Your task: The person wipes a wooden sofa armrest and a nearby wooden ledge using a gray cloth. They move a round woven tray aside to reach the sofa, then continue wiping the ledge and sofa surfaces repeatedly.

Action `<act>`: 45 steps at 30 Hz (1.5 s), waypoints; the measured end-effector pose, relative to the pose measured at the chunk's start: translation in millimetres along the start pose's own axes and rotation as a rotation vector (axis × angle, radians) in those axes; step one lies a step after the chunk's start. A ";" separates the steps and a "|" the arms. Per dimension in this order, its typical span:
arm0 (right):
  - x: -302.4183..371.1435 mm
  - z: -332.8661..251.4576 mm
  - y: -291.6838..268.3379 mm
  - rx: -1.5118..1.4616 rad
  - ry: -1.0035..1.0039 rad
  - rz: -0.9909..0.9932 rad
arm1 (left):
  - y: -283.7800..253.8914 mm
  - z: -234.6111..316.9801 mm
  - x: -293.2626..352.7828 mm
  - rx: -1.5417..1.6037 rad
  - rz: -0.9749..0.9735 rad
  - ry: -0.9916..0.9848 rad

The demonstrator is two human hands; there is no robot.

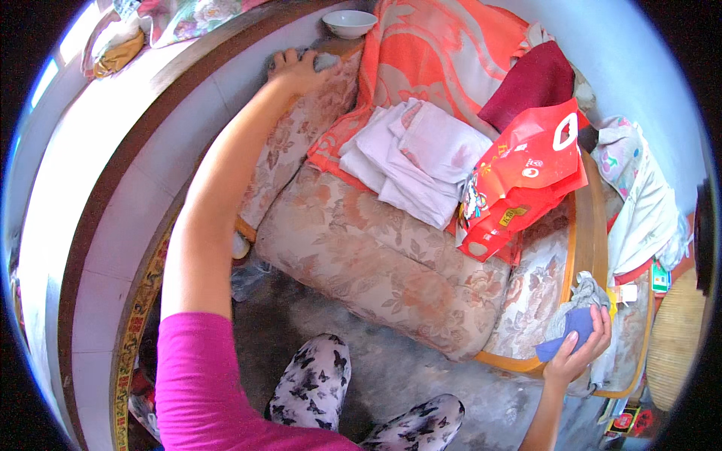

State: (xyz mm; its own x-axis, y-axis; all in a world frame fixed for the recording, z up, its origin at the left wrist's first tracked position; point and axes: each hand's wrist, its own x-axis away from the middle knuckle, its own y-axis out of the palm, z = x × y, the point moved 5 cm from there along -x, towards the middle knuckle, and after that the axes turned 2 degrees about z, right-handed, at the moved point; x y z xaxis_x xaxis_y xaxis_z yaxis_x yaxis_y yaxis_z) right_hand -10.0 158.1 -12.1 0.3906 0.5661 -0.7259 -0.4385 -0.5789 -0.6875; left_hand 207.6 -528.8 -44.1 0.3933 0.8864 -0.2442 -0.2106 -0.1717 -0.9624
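My left arm reaches to the far end of the sofa's left armrest (308,124). There my left hand (297,73) curls its fingers over a small grey bundle (325,62) that looks like cloth; most of it is hidden under the hand. At the right armrest (579,233), my right hand (585,346) grips a blue and grey cloth (575,327), its grey part bunched against the armrest's front. Between my hands lies the floral sofa seat (353,240), bearing folded white cloth (421,150) and a red plastic bag (519,188).
An orange patterned blanket (432,56) and a dark red cushion or cloth (534,86) cover the sofa back. A white bowl (350,24) stands on the ledge behind the left armrest. Light-coloured clothes (647,210) hang at the right. My knees (312,383) are before the seat.
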 end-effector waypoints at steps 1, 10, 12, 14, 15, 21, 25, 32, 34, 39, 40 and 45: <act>0.7 0.1 0.0 -0.010 0.002 -0.004 | 5.2 4.3 -12.4 0.032 0.009 -0.029; -1.1 -1.0 4.0 -0.085 0.002 0.033 | 28.4 -23.5 -48.7 -0.030 0.006 0.080; -0.3 1.5 4.2 -0.075 -0.018 0.041 | 20.0 -21.8 -26.4 -0.003 -0.014 0.176; 1.3 4.2 3.2 -0.062 -0.020 0.053 | 5.2 -19.6 10.6 0.013 -0.028 0.230; 2.1 5.6 2.4 -0.055 -0.022 0.056 | -7.6 -16.6 36.0 0.018 -0.032 0.238; 2.4 7.1 0.4 -0.069 -0.055 0.065 | -63.3 -69.6 193.8 0.044 0.143 0.348; 0.5 5.2 -1.9 -0.044 -0.069 0.080 | -90.8 -91.7 283.3 0.098 0.168 0.268; 0.5 2.9 -1.6 -0.055 -0.066 0.095 | -91.4 -124.4 324.2 0.533 0.144 0.110; 1.1 2.5 -0.8 -0.043 -0.073 0.100 | -100.9 -116.2 297.1 0.671 0.397 0.208; -2.6 -1.0 2.9 -0.059 -0.109 0.119 | -71.6 -114.1 156.6 0.414 0.304 0.225; -2.7 -2.5 6.1 -0.066 -0.113 0.122 | -44.8 -123.0 138.8 0.147 0.254 0.196; 2.8 8.5 4.1 -0.058 -0.091 0.111 | -51.8 -110.0 177.8 0.304 0.294 0.224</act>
State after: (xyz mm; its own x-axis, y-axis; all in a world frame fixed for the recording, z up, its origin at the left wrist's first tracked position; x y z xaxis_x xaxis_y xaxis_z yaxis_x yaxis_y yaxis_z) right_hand -17.6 162.3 -16.8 0.2663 0.5462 -0.7942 -0.4268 -0.6720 -0.6052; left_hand 386.9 -409.5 -50.7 0.4537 0.6989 -0.5529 -0.5811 -0.2384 -0.7781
